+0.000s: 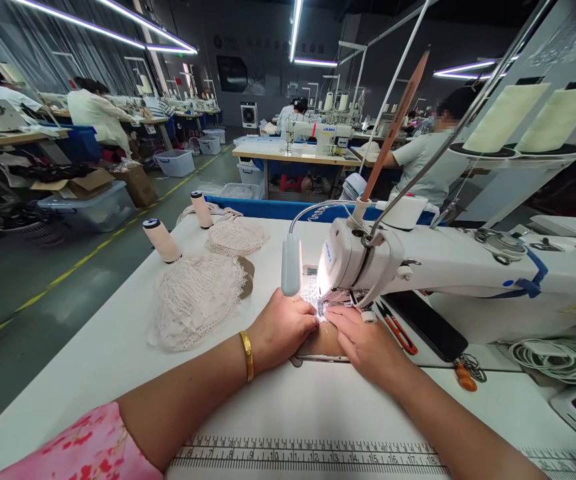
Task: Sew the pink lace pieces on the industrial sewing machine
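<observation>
A white sewing machine (pixel 341 257) stands over the table, its lamp lighting the needle area. Beneath the needle lies a small piece of white lace (pixel 312 293). My left hand (pixel 283 330) presses on the lace from the left, fingers together and curled. On the other side, my right hand (pixel 368 337) rests with its fingertips at the lace beside the presser foot, fingers spread a little. To the left lies a pile of cream lace pieces (pixel 193 303), with a smaller lace pile (pixel 237 237) behind it.
Two thread cones (pixel 161 241) stand at the table's back left. Right of my right hand are red-handled snips (pixel 399 330), a black phone (pixel 425 327) and a coiled white cable (pixel 558 360). A printed ruler (pixel 318 457) runs along the front edge. Other people sit at machines beyond.
</observation>
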{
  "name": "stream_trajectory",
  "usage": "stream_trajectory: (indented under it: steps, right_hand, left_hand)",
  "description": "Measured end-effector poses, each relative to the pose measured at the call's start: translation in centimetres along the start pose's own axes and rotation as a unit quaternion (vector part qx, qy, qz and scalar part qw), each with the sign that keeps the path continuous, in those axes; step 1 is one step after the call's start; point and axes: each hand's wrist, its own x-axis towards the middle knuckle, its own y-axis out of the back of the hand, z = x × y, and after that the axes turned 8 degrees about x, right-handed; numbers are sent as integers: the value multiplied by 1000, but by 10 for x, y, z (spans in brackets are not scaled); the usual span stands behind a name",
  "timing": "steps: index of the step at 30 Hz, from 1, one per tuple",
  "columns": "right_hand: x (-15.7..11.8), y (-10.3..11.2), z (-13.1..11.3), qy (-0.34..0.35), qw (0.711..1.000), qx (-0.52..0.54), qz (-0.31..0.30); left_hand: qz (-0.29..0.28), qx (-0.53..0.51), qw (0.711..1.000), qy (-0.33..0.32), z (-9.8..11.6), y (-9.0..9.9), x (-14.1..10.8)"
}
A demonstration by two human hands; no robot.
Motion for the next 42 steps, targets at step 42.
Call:
stream_trajectory:
  steps: [42]
  right_hand:
    - [1, 21, -72, 237, 938, 214, -134]
  left_hand:
    - [-77, 25, 983, 162, -10, 31, -11]
